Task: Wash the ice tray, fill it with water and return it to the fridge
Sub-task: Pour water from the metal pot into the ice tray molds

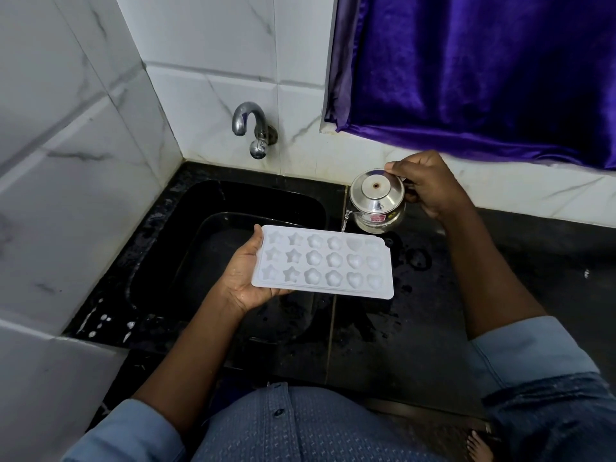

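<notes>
A white ice tray (323, 261) with star, flower and heart shaped cells is held level over the right edge of the black sink (186, 228). My left hand (245, 275) grips its left end, thumb on top and fingers underneath. My right hand (425, 188) holds a small steel kettle (378, 201) by its handle, tilted to the left. A thin stream of water (345, 221) runs from the spout onto the tray's far edge, near the heart cells.
A steel tap (250, 125) sticks out of the white tiled wall above the sink. The black countertop (433, 311) to the right is wet with droplets. A purple curtain (483, 68) hangs at the back right.
</notes>
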Tool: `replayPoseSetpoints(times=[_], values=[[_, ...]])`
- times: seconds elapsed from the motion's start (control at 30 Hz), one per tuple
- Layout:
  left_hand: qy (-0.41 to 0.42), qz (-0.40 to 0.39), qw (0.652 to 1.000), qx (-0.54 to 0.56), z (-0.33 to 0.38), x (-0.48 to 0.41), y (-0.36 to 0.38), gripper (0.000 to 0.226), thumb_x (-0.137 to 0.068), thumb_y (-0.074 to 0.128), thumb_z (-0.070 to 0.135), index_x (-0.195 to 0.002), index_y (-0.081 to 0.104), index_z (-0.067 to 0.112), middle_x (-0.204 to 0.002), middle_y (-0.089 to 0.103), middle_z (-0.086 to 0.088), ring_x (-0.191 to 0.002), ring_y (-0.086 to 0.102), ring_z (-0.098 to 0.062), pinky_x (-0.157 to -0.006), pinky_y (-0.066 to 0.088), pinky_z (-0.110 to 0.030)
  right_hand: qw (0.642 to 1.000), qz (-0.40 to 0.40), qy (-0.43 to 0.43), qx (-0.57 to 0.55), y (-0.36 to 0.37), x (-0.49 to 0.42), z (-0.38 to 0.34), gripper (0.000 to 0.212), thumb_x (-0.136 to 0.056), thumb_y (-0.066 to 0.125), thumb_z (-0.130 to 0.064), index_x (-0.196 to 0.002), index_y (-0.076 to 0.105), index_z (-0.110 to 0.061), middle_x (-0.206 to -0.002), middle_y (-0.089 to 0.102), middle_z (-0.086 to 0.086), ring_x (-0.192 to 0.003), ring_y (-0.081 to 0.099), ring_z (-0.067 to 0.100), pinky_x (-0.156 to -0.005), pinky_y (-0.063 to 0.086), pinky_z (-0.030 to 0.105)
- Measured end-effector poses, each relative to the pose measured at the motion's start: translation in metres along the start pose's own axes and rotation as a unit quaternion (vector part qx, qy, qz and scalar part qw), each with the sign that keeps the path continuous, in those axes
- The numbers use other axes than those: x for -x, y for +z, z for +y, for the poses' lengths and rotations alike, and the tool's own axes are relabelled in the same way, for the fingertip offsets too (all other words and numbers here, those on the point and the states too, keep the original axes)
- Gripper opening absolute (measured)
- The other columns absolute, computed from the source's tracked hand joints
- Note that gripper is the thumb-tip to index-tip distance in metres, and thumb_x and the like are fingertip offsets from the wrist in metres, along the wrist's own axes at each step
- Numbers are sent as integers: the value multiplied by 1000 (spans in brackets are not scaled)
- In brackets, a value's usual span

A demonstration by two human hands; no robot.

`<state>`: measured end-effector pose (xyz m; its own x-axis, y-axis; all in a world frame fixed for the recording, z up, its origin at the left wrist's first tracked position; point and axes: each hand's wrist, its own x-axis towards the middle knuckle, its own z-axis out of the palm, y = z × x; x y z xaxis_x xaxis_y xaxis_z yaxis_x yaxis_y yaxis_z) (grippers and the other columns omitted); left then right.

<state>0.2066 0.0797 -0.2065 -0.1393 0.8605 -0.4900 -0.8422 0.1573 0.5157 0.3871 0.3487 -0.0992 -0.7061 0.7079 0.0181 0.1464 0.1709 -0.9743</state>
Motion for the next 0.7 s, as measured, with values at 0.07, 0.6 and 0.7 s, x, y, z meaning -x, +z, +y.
replayPoseSetpoints(times=[0.07, 0.6, 0.7], values=[[2, 5, 1000, 3, 0, 0, 0, 78, -101, 38, 73, -141, 63, 11, -142, 65, -20, -124, 68, -42, -89, 61, -61, 1000, 3, -4, -4, 2, -1, -2, 57, -84, 74, -28, -80, 53, 24, -55, 38, 6, -45, 30, 13, -45, 24, 24], [2, -4, 1000, 11, 2, 4, -4, 78, -101, 39, 73, -144, 61, 11, -144, 64, -21, -125, 67, -42, -92, 60, -62, 1000, 2, -6, 1, 8, 0, -5, 51, -91, 72, -22, -82, 54, 25, -49, 39, -2, -46, 29, 12, -48, 22, 27], [2, -8, 1000, 16, 2, 4, -6, 77, -102, 39, 72, -142, 62, 10, -144, 64, -21, -124, 67, -43, -89, 61, -61, 1000, 8, -4, 3, 9, 2, -5, 54, -90, 73, -24, -81, 52, 26, -51, 38, 0, -47, 29, 14, -49, 21, 28]])
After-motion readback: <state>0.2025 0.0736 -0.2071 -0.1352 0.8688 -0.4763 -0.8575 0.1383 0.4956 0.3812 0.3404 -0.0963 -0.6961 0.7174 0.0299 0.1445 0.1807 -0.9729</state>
